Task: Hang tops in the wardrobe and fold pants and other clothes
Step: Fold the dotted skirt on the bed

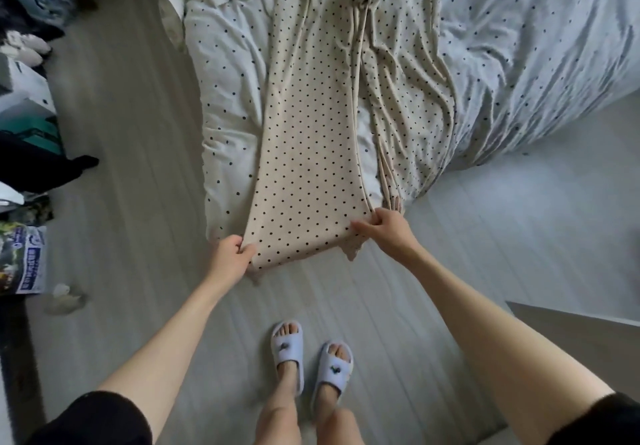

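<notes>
View from a head camera looking down at a person's bare arms reaching toward the foot of a bed. A pair of beige polka-dot pants lies lengthwise on the bed's white dotted cover, one leg pulled flat and taut toward the person, the other leg rumpled just to the right of it. The left hand pinches the near left corner of the flat leg's hem, thumb on top and fingers curled beneath the cloth. The right hand grips the near right corner of the same hem, its fingers curled round the bunched edge. The hem hangs between the two hands, just past the bed's edge, above a pale wood floor. Below the hands stand two feet in light blue slippers
</notes>
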